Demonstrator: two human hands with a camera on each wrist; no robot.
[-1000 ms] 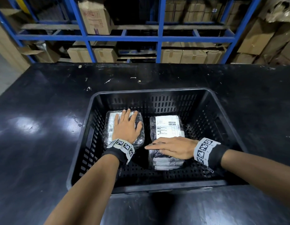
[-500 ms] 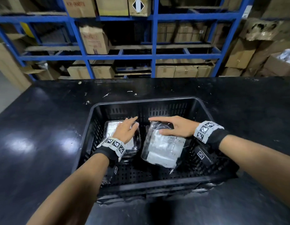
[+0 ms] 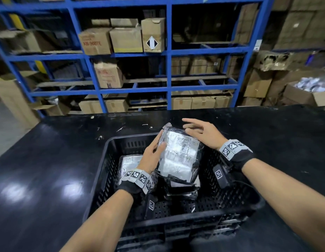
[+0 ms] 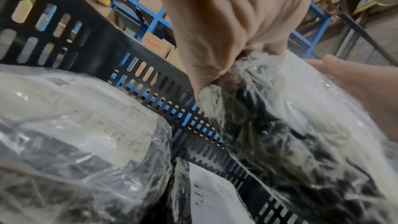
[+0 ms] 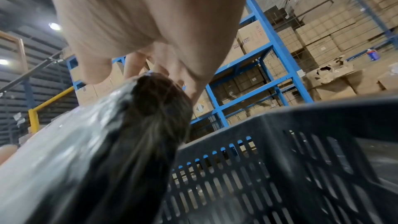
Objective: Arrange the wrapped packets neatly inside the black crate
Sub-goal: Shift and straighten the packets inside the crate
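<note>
A wrapped packet (image 3: 178, 155) is held tilted above the black crate (image 3: 110, 151), its far end raised over the back rim, label side up. The left hand (image 3: 152, 157) is curled round the packet's left edge, thumb on top, fingers underneath; in the left wrist view the film is seen bunched in that grip. The right hand (image 3: 201, 132) is laid on the far right corner w/ fingers spread and nearly straight, steadying rather than gripping.

Two more packets remain in the crate: one flat at the left (image 3: 129, 164), partly hidden by the left wrist, and one (image 3: 181, 190) directly beneath the lifted packet, label partly visible.

Handling, as judged: contents appear soft and bulky, wrapped in loose, glossy film. Packet is probably light, likely to sag if held at one end, and the film is likely slippery and liable to tear if pinched hard. Best taken by both long edges, palms under the bulk, not by the loose film.

Surroundings: crate stands on a dark counter (image 3: 49, 170) w/ small scraps of debris (image 3: 100, 137) behind it. Blue racking (image 3: 169, 53) w/ cardboard boxes (image 3: 126, 40) stands beyond, well apart. Obstructions: crate's back wall and the packet below limit where the lifted one can be set; free floor is seen at the near and right side of the crate.
</note>
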